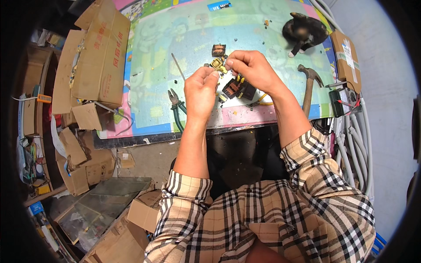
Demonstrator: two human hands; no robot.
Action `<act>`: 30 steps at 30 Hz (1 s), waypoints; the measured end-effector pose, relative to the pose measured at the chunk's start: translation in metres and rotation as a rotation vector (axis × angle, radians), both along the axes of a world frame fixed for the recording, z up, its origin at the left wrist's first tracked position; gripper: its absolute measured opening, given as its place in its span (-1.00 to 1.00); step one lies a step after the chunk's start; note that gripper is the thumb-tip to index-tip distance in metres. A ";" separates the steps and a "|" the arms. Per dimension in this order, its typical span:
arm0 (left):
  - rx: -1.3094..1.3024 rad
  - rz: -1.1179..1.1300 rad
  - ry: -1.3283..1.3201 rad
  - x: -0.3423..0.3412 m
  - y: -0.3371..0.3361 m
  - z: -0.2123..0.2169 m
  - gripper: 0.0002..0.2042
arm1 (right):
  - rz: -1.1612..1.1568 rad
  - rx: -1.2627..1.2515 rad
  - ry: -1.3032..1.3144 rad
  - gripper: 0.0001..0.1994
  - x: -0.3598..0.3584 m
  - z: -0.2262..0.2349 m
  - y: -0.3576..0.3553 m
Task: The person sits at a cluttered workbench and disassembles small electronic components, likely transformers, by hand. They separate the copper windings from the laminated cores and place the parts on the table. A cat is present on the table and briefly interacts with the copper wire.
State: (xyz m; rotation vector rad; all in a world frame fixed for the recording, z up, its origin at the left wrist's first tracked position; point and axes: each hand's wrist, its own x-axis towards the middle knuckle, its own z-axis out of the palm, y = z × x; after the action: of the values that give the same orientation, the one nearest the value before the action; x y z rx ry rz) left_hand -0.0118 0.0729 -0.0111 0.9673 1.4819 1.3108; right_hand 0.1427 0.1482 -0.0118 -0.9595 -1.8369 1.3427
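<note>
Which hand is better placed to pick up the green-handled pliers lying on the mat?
Left, probably. The pliers lie just left of the left hand, with nothing in between. The right hand is farther away, pinching a small part above the dark components.

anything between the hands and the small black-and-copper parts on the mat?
Nothing visible. Both hands, left hand and right hand, are already over the small parts, fingertips pinching something tiny between them. The pliers and hammer lie off to either side.
</note>
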 end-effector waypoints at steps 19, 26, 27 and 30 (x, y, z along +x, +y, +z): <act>-0.017 -0.045 -0.035 0.002 -0.001 0.003 -0.88 | -0.288 0.201 -0.327 -0.83 0.006 -0.002 0.004; 0.001 0.019 -0.150 -0.009 -0.002 0.006 -0.88 | 0.408 -0.199 -0.311 -0.83 0.022 0.017 -0.003; 0.002 0.002 -0.172 -0.009 -0.002 0.007 -0.88 | 0.296 -0.049 -0.465 -0.84 0.023 0.014 -0.001; 0.010 -0.050 -0.140 -0.005 -0.005 0.009 -0.88 | -0.087 0.163 -0.622 -0.81 0.019 0.008 -0.001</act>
State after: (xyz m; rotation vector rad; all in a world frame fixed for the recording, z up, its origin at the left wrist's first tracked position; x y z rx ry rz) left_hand -0.0166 0.0683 -0.0025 0.8942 1.3383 1.3235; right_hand 0.1621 0.1477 -0.0040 -1.4602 -2.2761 0.8741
